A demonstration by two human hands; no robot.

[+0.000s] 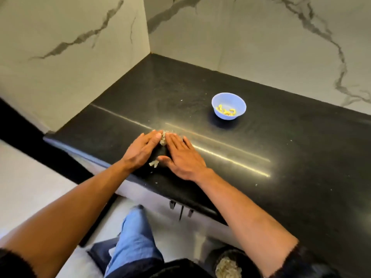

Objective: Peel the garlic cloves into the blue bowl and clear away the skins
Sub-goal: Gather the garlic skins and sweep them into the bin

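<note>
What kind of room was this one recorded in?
Most likely a home kitchen. A dark stone counter runs into a corner of marble-look wall panels, and a blue bowl of peeled garlic cloves stands on it, while both hands gather skins together.

Your black stone countertop (261, 177) looks polished and glossy; the small blue plastic bowl (228, 97) is smooth; white marble-veined wall tiles (241, 47) look satin-smooth.

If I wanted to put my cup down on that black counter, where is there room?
Bare countertop lies right of the blue bowl and behind it toward the marble wall. Crowded near the front edge: both hands, left hand, right hand, gather garlic skins there.
</note>
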